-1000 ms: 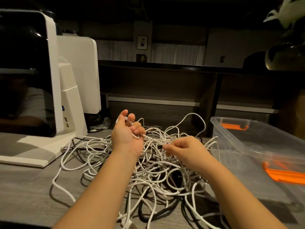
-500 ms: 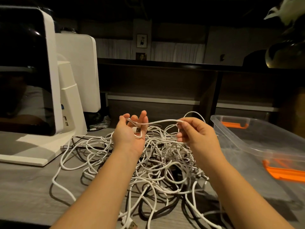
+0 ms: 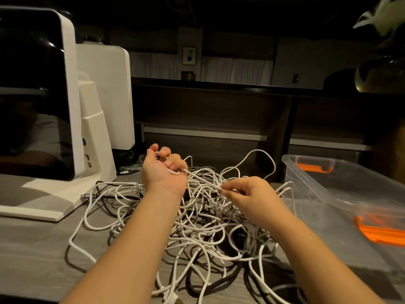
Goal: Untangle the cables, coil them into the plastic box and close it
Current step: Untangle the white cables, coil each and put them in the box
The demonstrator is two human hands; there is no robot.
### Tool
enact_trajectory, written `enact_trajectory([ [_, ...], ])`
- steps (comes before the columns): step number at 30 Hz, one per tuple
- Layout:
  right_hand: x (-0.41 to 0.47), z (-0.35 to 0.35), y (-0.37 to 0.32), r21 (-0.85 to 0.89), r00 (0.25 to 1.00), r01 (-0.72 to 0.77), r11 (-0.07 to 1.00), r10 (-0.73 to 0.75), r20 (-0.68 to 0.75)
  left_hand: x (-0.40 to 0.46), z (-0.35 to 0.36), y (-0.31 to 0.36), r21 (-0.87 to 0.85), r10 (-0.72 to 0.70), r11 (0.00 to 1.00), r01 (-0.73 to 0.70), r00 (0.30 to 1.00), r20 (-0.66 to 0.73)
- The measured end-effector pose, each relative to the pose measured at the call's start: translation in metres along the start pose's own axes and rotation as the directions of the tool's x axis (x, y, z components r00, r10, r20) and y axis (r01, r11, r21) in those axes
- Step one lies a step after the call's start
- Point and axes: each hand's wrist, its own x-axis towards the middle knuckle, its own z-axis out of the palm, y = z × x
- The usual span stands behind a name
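The left hand (image 3: 163, 172) has its grip curled round a white cable (image 3: 203, 175) that runs to the right hand (image 3: 247, 194), which pinches it at the fingertips. Both hold it just above the tangled cables (image 3: 203, 227) heaped on the counter (image 3: 32, 249). The open plastic box (image 3: 341, 183) sits just right of the heap.

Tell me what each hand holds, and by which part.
Left hand grips a white cable looped round its fingers; right hand pinches another stretch of white cable at the fingertips.
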Motion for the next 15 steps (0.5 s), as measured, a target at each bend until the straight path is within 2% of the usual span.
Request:
enact_trajectory([
  [2, -0.001, -0.002, -0.001, -0.027, 0.999, 0.017, 0.999, -0.015, 0.052, 0.002, 0.005, -0.003, 0.075, 0.037, 0.997, -0.036, 0.999, -0.013],
  [4, -0.004, -0.004, -0.001, -0.04, 0.996, 0.052, 0.998, -0.049, 0.073, 0.004, 0.01, -0.008, 0.231, 0.099, 0.969, -0.086, 0.994, -0.048],
  [8, -0.008, -0.009, 0.002, 0.012, 0.98, 0.161, 0.987, -0.162, 0.119, 0.007, 0.014, -0.016, 0.553, 0.164, 0.827, -0.102, 0.984, -0.064],
  [12, -0.011, -0.015, 0.001, 0.191, 0.951, 0.233, 0.954, -0.265, 0.159, 0.0, 0.006, -0.022, 0.766, 0.1, 0.634, -0.107, 0.993, 0.056],
  [15, -0.011, -0.015, -0.001, 0.224, 0.938, 0.289, 0.931, -0.322, 0.129, -0.008, 0.002, -0.022, 0.875, -0.04, 0.474, -0.099, 0.99, 0.134],
])
